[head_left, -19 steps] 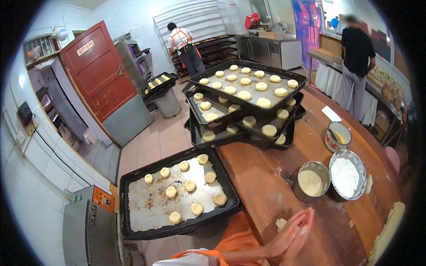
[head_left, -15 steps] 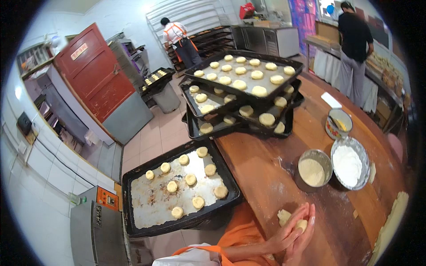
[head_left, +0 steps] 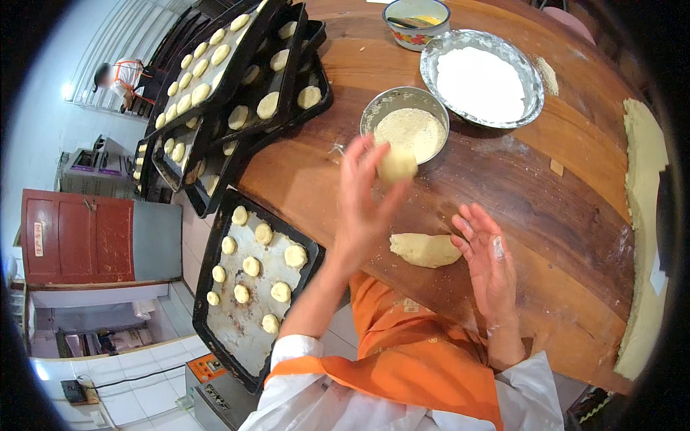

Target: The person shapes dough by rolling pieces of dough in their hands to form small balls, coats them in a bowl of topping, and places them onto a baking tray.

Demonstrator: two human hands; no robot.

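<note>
My left hand (head_left: 363, 197), slightly blurred, grips a round, flattened dough piece (head_left: 397, 162) between fingertips and thumb over the near rim of a steel pot of tan crumbs (head_left: 407, 133). My right hand (head_left: 489, 266) is raised at the right with loosely curved fingers apart and nothing in them. Beside it, an oblong lump of pale dough (head_left: 424, 250) lies on the wooden table (head_left: 532, 223). A baking tray (head_left: 251, 327) holding several small dough rounds sits at the table's left edge, next to my left forearm.
Stacked dark trays of dough rounds (head_left: 244, 86) stand upper left. A basin of white powder (head_left: 480, 82) and an enamel pot (head_left: 415, 36) sit behind the crumb pot. A long dough strip (head_left: 640, 237) lines the right edge. A person (head_left: 126, 79) bends by the racks.
My head has tilted down toward the table. My hands, earlier pressed together around dough, have separated; the left has carried a dough round up to the crumb pot.
</note>
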